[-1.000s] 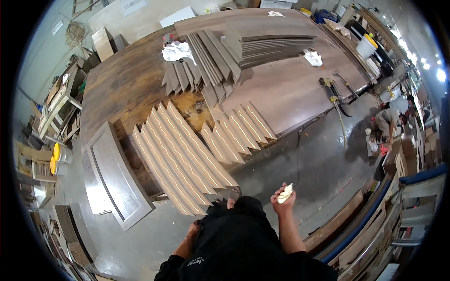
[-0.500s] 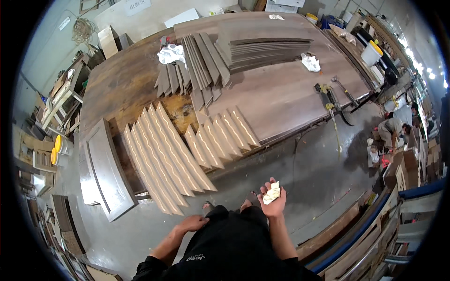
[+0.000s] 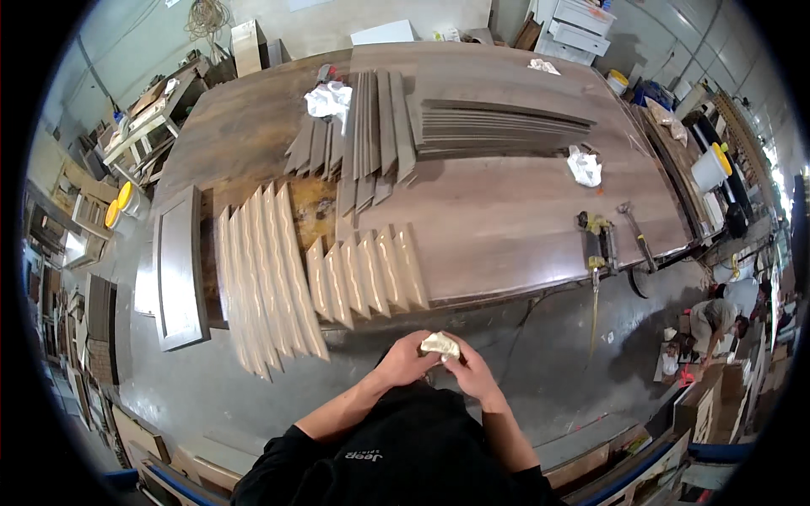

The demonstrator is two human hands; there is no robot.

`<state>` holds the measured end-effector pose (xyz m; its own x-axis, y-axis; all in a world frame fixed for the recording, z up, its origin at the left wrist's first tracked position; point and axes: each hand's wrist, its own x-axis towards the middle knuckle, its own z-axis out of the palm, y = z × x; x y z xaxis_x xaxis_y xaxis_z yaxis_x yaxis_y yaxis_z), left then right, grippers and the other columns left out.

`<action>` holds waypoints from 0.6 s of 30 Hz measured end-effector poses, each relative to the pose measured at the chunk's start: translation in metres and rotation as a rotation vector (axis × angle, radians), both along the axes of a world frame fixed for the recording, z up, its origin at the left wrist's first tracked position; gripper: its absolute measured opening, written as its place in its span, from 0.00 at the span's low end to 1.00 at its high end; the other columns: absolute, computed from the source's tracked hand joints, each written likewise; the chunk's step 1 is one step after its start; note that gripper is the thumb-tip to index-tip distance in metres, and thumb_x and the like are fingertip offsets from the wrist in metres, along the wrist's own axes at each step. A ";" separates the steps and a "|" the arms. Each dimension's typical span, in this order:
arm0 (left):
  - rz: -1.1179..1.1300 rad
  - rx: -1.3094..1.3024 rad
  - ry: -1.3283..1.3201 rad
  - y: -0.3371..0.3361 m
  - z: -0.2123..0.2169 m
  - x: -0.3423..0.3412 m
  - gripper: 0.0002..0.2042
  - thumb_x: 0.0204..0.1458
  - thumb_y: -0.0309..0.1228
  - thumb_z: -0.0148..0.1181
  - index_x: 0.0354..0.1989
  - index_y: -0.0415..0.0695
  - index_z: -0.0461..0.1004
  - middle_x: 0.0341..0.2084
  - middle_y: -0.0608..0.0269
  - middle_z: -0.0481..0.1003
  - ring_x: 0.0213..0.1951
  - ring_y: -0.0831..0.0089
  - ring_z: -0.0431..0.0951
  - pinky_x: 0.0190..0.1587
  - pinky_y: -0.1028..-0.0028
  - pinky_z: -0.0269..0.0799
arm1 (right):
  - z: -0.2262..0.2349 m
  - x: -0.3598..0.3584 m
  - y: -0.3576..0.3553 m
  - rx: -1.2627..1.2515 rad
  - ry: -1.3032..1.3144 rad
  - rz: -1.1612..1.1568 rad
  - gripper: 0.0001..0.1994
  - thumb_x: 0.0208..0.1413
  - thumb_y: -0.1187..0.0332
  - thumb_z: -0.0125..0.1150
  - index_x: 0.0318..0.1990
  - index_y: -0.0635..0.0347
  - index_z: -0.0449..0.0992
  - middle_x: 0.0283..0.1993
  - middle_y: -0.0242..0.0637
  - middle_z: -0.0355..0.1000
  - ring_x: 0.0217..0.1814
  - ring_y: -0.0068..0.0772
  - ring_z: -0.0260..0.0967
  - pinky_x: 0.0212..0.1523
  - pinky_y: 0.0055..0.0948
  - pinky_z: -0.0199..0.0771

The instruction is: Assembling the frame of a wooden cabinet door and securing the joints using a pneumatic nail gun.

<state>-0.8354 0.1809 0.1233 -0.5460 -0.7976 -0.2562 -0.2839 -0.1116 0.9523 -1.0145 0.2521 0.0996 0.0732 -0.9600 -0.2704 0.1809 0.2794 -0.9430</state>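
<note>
Both hands meet in front of my chest, just off the near edge of a large brown worktable (image 3: 506,228). My left hand (image 3: 407,361) and my right hand (image 3: 472,373) together grip a small crumpled pale cloth (image 3: 440,344). Right beyond them, several short pale wavy wooden strips (image 3: 363,271) lie fanned at the table's edge. Several longer pale wavy strips (image 3: 266,274) lie to the left of those, overhanging the edge.
Dark stained strips (image 3: 371,135) and a stack of long dark boards (image 3: 498,126) lie farther back, with white rags (image 3: 331,98) beside them. A grey framed panel (image 3: 180,270) lies at left. Clamps (image 3: 597,244) rest at right. A person (image 3: 713,320) crouches on the floor at far right.
My left hand has come up to join my right hand on the cloth, which the right hand held alone before. The view has shifted so the table sits more centred.
</note>
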 end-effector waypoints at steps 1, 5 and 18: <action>-0.005 -0.140 0.018 -0.004 -0.007 -0.007 0.12 0.53 0.28 0.64 0.45 0.38 0.75 0.34 0.58 0.77 0.31 0.68 0.79 0.36 0.68 0.74 | 0.006 -0.011 -0.001 0.088 0.069 0.027 0.23 0.63 0.74 0.58 0.66 0.63 0.65 0.62 0.34 0.70 0.59 0.26 0.67 0.60 0.27 0.68; -0.148 -0.195 -0.058 -0.035 -0.018 -0.046 0.16 0.45 0.24 0.67 0.45 0.39 0.77 0.38 0.52 0.75 0.39 0.58 0.78 0.44 0.66 0.73 | -0.009 -0.048 -0.018 0.013 0.182 -0.014 0.24 0.60 0.80 0.59 0.65 0.62 0.67 0.54 0.34 0.73 0.52 0.22 0.71 0.52 0.24 0.73; -0.255 -0.520 -0.270 -0.160 -0.051 -0.206 0.26 0.53 0.39 0.65 0.60 0.48 0.70 0.64 0.49 0.64 0.67 0.51 0.61 0.67 0.49 0.57 | 0.020 -0.286 -0.069 0.006 0.277 -0.876 0.16 0.57 0.79 0.55 0.54 0.64 0.74 0.45 0.35 0.77 0.39 0.23 0.75 0.33 0.23 0.77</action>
